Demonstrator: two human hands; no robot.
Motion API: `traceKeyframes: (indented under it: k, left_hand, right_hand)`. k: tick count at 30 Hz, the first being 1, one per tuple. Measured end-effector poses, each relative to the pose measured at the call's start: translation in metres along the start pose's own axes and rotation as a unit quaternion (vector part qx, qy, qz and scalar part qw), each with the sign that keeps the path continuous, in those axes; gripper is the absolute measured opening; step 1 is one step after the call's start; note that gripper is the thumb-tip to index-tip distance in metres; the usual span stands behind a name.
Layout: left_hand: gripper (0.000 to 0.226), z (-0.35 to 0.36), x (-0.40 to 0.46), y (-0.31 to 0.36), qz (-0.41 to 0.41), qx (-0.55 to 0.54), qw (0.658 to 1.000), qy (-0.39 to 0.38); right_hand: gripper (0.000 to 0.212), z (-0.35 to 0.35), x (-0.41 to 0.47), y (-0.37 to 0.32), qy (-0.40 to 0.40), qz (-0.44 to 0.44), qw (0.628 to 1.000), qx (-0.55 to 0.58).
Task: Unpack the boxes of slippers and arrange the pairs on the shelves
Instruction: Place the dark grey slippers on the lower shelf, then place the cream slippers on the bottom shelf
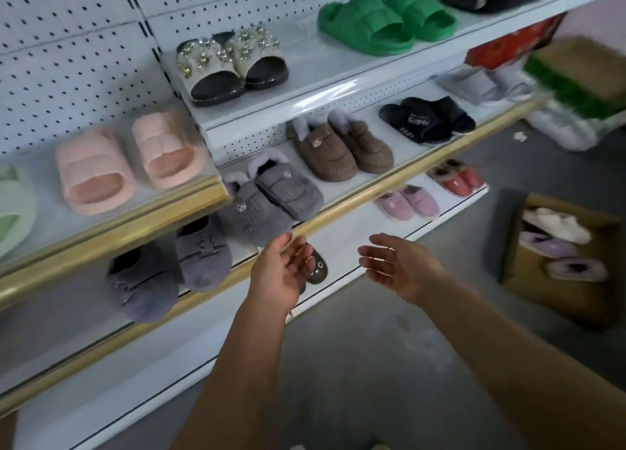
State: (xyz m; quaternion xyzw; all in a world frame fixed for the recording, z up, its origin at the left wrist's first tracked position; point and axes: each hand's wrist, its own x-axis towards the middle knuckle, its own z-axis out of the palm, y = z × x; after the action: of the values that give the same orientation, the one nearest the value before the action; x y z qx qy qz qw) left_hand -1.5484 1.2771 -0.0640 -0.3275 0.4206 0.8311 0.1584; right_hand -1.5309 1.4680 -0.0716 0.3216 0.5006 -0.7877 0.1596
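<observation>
Both empty: left hand [283, 273] and right hand [394, 268] spread, palms facing, near the lower shelf edge. Grey pair [271, 200] overhanging its gold rail [355, 197]; could slip off if brushed. More slippers waiting in box [555, 280], far right.

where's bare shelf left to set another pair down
Bottom shelf: a bare stretch between the dark slipper behind the left hand and the lilac pair, just above the right hand. Top shelf: a gap between the jewelled slides and green slides. The middle shelf, from grey pair to brown pair, is crowded.
</observation>
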Motion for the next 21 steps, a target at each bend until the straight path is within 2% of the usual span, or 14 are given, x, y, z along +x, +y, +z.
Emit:
traceKeyframes:
  k: [10, 21]
  left_hand:
    - [0.015, 0.169, -0.02, -0.043, -0.028, 0.091, 0.988, -0.121]
    - [0.014, 0.356, 0.067, -0.089, -0.076, 0.167, 0.966, -0.184]
  right_hand:
    - [0.027, -0.133, -0.049, -0.098, 0.083, -0.077, 0.989, 0.098]
    - [0.009, -0.265, 0.015, -0.215, 0.166, -0.1, 0.967, 0.163]
